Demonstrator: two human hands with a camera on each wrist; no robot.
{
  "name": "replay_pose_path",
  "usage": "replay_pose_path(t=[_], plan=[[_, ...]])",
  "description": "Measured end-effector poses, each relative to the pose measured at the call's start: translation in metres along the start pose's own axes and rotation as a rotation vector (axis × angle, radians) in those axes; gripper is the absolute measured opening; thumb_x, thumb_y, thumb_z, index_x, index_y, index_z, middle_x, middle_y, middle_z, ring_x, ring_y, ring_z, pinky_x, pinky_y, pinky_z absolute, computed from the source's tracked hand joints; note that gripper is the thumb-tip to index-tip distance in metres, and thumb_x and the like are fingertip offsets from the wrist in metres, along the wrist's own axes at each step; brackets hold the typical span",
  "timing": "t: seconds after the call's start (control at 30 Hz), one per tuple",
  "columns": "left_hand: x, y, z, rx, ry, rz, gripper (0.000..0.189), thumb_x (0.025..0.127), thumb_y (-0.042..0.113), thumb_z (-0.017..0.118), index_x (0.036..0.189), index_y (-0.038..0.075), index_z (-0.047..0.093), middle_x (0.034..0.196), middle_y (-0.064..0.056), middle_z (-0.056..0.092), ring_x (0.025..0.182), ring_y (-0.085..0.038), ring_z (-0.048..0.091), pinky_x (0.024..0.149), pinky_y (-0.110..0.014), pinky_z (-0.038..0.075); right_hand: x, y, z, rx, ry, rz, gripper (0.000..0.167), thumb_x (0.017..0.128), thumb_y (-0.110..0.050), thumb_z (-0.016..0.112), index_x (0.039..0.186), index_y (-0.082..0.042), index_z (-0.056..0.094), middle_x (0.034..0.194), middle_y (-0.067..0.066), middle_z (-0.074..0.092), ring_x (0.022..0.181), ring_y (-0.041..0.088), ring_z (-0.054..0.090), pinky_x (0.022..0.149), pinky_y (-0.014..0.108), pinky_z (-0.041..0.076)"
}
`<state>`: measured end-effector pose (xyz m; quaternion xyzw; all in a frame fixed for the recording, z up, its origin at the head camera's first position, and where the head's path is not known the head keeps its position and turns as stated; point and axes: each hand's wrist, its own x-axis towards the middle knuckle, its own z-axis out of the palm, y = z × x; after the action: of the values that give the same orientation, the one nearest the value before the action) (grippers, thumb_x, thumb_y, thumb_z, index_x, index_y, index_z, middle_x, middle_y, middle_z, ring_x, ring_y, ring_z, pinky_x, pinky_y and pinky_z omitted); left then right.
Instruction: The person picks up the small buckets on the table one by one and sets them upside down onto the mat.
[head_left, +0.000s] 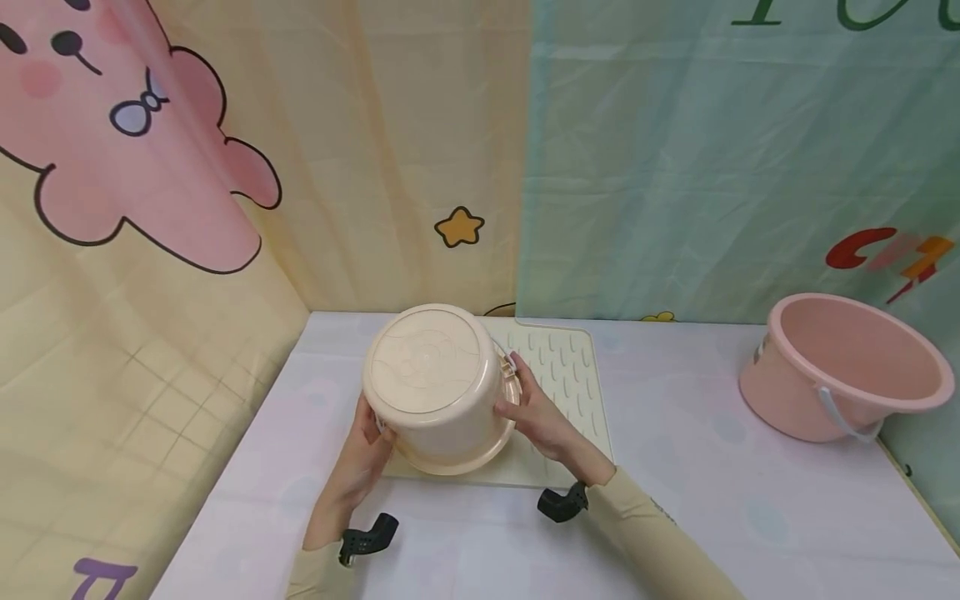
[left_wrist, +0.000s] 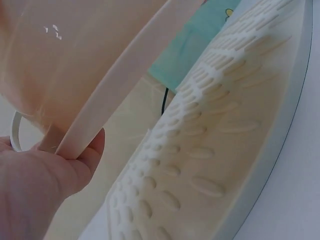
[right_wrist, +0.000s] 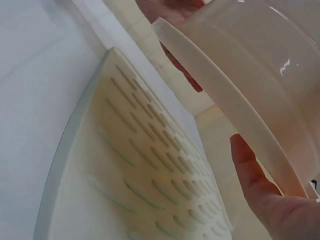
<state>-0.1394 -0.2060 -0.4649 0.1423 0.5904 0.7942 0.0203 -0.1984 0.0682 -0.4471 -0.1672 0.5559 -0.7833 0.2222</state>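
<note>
A cream plastic bucket (head_left: 427,367) is held upside down, its round base facing up and its rim lowest. My left hand (head_left: 365,450) grips the rim on the left side. On the other side my right hand (head_left: 542,415) holds the rim near the handle joint. Below is a cream draining mat (head_left: 562,367) with raised oval ridges. In both wrist views a gap shows between the bucket's rim (left_wrist: 107,95) and the mat (right_wrist: 150,170). Part of the white handle (left_wrist: 16,131) shows beside the left hand.
A pink bucket (head_left: 810,400) with a white handle stands upright at the table's right end. The table (head_left: 690,467) has a pale cloth. Printed curtains (head_left: 405,167) hang behind it and at the left. Each wrist wears a black camera mount (head_left: 367,537).
</note>
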Motion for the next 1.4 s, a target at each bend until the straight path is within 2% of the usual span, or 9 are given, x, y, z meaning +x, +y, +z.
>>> replay_pose_path(t=[0.13,0.27,0.37,0.5,0.77,0.87,1.07,1.27,1.4], plan=[[0.003,0.002,-0.01,0.078,-0.012,0.018,0.1,0.086,0.021,0.071,0.152,0.031,-0.003,0.156,0.001,-0.014,0.14,-0.024,-0.012,0.106,-0.03,0.024,0.003,0.001,-0.002,-0.155,-0.007,0.046,0.123,0.073,-0.04,0.081,0.152,-0.018,-0.01,0.147,0.025,0.029,0.126,0.034,0.042,0.097,0.042,0.041],[0.005,0.007,-0.021,0.135,-0.055,0.011,0.114,0.077,0.01,0.079,0.151,0.036,-0.004,0.155,0.0,-0.015,0.139,-0.034,0.003,0.1,-0.03,0.037,0.004,0.005,-0.003,-0.363,0.005,0.084,0.116,0.075,-0.034,0.082,0.153,-0.018,-0.002,0.135,0.025,0.043,0.105,0.029,0.059,0.087,0.037,0.048],[0.007,0.009,-0.027,0.206,-0.078,-0.018,0.127,0.07,0.001,0.083,0.151,0.035,-0.008,0.155,-0.002,-0.016,0.137,-0.037,0.008,0.098,-0.026,0.038,0.006,0.008,-0.003,-0.494,0.018,0.096,0.119,0.071,-0.03,0.085,0.153,-0.016,0.001,0.142,0.019,0.033,0.097,0.025,0.058,0.081,0.034,0.05],[0.011,0.009,-0.03,0.27,-0.056,-0.052,0.129,0.067,0.002,0.085,0.151,0.034,-0.006,0.157,-0.002,-0.011,0.137,-0.035,0.01,0.098,-0.023,0.036,0.008,0.013,-0.001,-0.599,0.062,0.069,0.123,0.066,-0.032,0.088,0.153,-0.012,0.004,0.152,0.012,0.016,0.11,0.026,0.048,0.082,0.034,0.049],[0.019,0.0,-0.033,0.326,0.025,-0.062,0.113,0.076,0.021,0.082,0.153,0.028,-0.001,0.157,-0.003,-0.003,0.138,-0.033,0.013,0.095,-0.023,0.039,0.017,0.02,0.0,-0.659,0.125,0.037,0.124,0.064,-0.041,0.088,0.152,-0.008,0.006,0.151,0.015,0.016,0.12,0.033,0.042,0.086,0.039,0.048],[0.021,-0.004,-0.037,0.383,0.003,-0.044,0.121,0.071,0.015,0.085,0.152,0.033,-0.002,0.157,-0.007,0.006,0.132,-0.035,0.024,0.098,-0.034,0.037,0.021,0.025,0.0,-0.676,0.12,0.019,0.127,0.061,-0.039,0.09,0.152,-0.007,0.006,0.15,0.016,0.016,0.121,0.033,0.04,0.089,0.041,0.046],[0.03,-0.008,-0.043,0.526,-0.069,0.011,0.14,0.055,-0.001,0.09,0.151,0.039,-0.004,0.156,-0.007,0.008,0.134,-0.032,0.017,0.102,-0.058,0.017,0.024,0.036,0.0,-0.758,0.158,0.001,0.132,0.056,-0.035,0.093,0.15,-0.001,0.007,0.149,0.022,0.019,0.13,0.034,0.032,0.101,0.048,0.035],[0.043,-0.009,-0.05,0.515,-0.121,0.026,0.142,0.052,-0.003,0.091,0.151,0.039,-0.001,0.156,-0.004,0.011,0.136,-0.03,0.015,0.106,-0.059,0.008,0.029,0.04,0.0,-0.807,0.198,0.006,0.133,0.055,-0.039,0.092,0.15,0.001,0.007,0.149,0.023,0.019,0.134,0.035,0.027,0.105,0.048,0.028],[0.053,-0.012,-0.057,0.511,-0.141,0.014,0.137,0.054,-0.001,0.091,0.152,0.038,0.002,0.154,-0.005,0.017,0.134,-0.03,0.02,0.107,-0.057,0.009,0.035,0.042,-0.001,-0.82,0.22,0.012,0.133,0.056,-0.039,0.092,0.15,0.0,0.007,0.149,0.024,0.019,0.135,0.035,0.026,0.106,0.048,0.028]])
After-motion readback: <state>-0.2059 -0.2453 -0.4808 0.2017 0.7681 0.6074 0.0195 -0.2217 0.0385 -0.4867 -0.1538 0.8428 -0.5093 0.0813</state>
